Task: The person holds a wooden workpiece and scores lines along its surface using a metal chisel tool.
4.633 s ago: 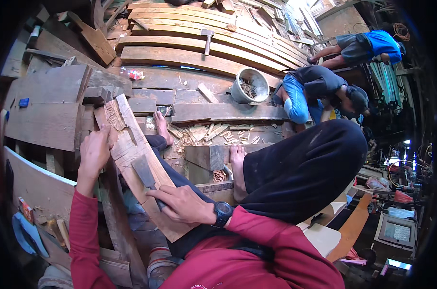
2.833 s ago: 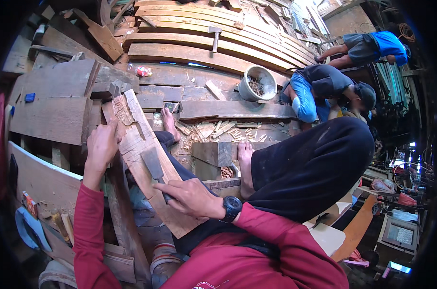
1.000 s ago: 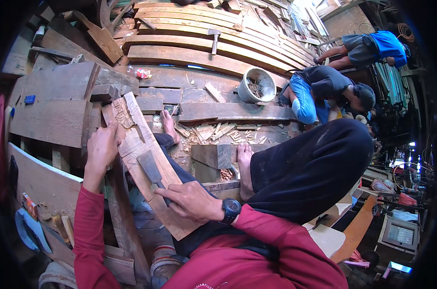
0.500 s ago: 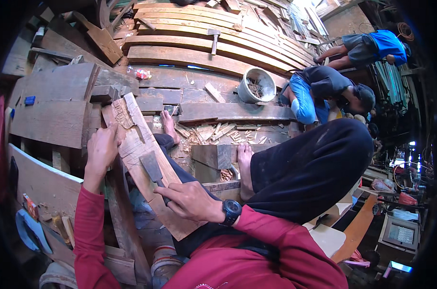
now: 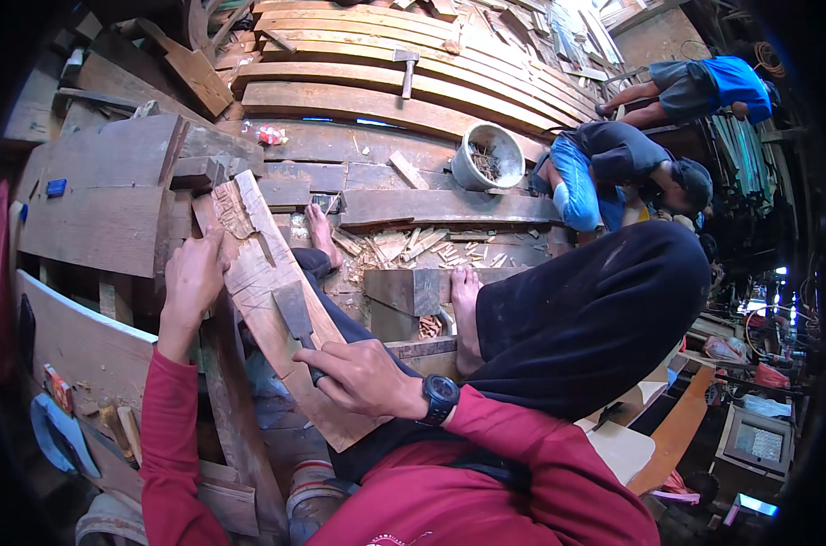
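A pale wooden board [image 5: 272, 305] lies slanted across my lap, its far end roughly cut and notched with a carved hollow [image 5: 235, 214]. My left hand [image 5: 194, 282] grips the board's left edge near that end, fingers curled over it. In my right hand [image 5: 367, 375] is a wide-bladed chisel [image 5: 292, 309] with a dark handle. Its flat blade rests on or just above the middle of the board and points toward the carved end; I cannot tell whether it touches.
Long planks [image 5: 367, 102] lie ahead with a hammer [image 5: 406, 73] on them. A bucket [image 5: 487, 159] of debris stands past my knee. Wood chips [image 5: 422, 247] litter the floor by my bare feet. Two people [image 5: 613, 164] work at right. Large boards [image 5: 94, 227] stand at left.
The chisel in my right hand has shifted very slightly to the right over the board. My left hand and the board stay nearly the same.
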Demonstrator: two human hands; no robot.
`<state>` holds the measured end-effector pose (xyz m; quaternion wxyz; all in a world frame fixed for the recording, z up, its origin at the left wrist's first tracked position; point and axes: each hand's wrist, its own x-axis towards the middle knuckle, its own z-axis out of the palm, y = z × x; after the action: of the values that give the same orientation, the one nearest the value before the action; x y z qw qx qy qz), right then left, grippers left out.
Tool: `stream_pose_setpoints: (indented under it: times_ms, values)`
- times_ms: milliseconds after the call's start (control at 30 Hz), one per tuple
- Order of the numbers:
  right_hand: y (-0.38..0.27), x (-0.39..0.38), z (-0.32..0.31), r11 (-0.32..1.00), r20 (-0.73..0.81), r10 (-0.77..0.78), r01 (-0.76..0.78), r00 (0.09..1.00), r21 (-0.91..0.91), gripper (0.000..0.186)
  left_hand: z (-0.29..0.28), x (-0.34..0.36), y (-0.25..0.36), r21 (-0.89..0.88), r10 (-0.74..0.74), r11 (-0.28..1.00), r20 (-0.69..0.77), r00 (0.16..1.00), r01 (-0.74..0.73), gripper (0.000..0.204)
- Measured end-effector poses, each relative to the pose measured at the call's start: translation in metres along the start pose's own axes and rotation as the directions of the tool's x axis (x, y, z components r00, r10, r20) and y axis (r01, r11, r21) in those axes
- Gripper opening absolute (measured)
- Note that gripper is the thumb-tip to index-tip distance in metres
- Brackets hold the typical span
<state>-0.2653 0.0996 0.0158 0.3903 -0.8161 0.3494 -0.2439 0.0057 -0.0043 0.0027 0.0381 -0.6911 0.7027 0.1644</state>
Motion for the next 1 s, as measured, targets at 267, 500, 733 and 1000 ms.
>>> stream_pose_setpoints:
  times_ms: [267,500,733,1000]
  values:
    - [0.0,0.0,-0.001,0.999,0.024,0.033,-0.033,0.999,-0.022,0.04,0.003,0.003,-0.002,-0.001,-0.009,1.0,-0.035,0.999,0.009,0.045]
    - [0.003,-0.001,0.0,0.999,0.052,0.047,-0.046,0.998,-0.014,0.04,0.002,0.002,-0.001,-0.002,-0.045,0.999,0.027,0.999,0.045,0.044]
    - [0.004,-0.002,0.0,0.999,0.023,0.008,-0.007,1.0,-0.034,0.041,0.002,0.005,0.0,0.001,-0.033,0.999,0.008,0.999,0.032,0.045]
    - [0.006,0.0,0.001,0.998,0.071,0.048,-0.046,0.996,-0.041,0.042,0.0,-0.001,0.0,0.002,0.006,1.0,-0.026,1.0,-0.006,0.035]
